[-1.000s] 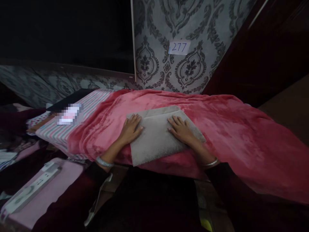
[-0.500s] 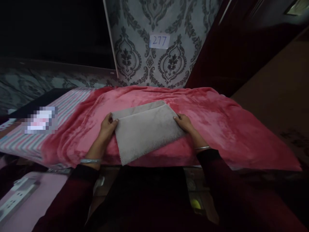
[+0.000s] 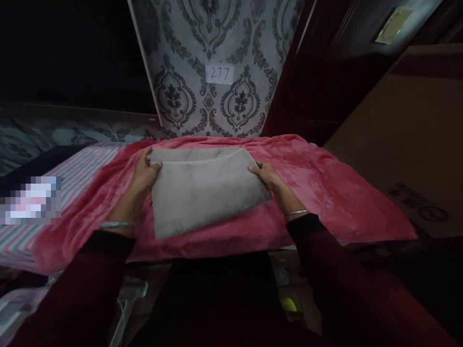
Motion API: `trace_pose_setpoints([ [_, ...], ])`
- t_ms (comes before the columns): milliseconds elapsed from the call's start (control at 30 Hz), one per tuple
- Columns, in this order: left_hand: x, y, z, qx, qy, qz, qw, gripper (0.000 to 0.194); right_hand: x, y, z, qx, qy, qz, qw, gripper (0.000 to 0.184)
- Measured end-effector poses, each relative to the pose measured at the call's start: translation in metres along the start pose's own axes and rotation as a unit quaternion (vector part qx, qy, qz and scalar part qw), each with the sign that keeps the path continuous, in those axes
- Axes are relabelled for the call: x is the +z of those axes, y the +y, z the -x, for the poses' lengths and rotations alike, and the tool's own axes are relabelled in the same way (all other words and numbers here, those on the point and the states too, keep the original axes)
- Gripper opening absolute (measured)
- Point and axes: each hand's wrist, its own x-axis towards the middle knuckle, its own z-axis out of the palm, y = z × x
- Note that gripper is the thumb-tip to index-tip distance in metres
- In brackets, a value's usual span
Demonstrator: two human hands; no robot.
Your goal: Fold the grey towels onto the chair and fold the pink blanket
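Observation:
A folded grey cloth (image 3: 206, 193), fuzzy along its near edge, is held between my two hands over the pink blanket (image 3: 311, 193). At its upper left corner my left hand (image 3: 142, 173) grips it, thumb on the front layer and fingers at the back edge. My right hand (image 3: 268, 176) pinches the right side, thumb on top, with the other fingers partly hidden. A back layer of the cloth shows above the front fold. Whether its underside touches the blanket, I cannot tell.
A striped sheet (image 3: 87, 166) with a blurred-out item (image 3: 32, 200) on it lies at the left. Behind stand a dark screen (image 3: 72, 58) and a patterned wall bearing a paper marked 277 (image 3: 219, 73). A large cardboard box (image 3: 405, 130) is at the right.
The view has turned slightly right. The cloth sits more level, its left end raised, and both hands keep their hold on it.

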Motion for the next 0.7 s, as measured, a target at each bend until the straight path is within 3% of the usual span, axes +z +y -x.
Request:
trace_pose_setpoints([
  [100, 0.000, 0.009, -0.025, 0.001, -0.002, -0.131, 0.991, 0.080, -0.002, 0.011, 0.009, 0.029, 0.025, 0.006, 0.999, 0.053],
  [167, 0.011, 0.011, -0.025, 0.059, -0.031, -0.226, 0.972, 0.077, 0.001, 0.025, 0.023, 0.047, 0.031, 0.011, 0.998, 0.053],
  [300, 0.053, 0.006, 0.015, 0.199, -0.211, -0.347, 0.892, 0.069, 0.006, 0.057, 0.064, 0.005, 0.040, 0.012, 0.999, 0.042],
  [367, 0.073, 0.002, 0.039, 0.230, -0.260, -0.394, 0.851, 0.065, 0.006, 0.068, 0.083, -0.013, 0.069, 0.025, 0.997, 0.037],
  [433, 0.086, -0.003, 0.056, 0.245, -0.266, -0.424, 0.830, 0.063, 0.003, 0.074, 0.098, -0.014, 0.092, 0.037, 0.995, 0.034],
  [533, 0.092, -0.009, 0.064, 0.256, -0.249, -0.437, 0.825, 0.062, -0.001, 0.073, 0.110, -0.015, 0.077, 0.035, 0.996, 0.031],
  [700, 0.088, -0.013, 0.059, 0.264, -0.247, -0.431, 0.827, 0.063, -0.014, 0.056, 0.106, 0.015, -0.057, -0.010, 0.998, 0.033],
])
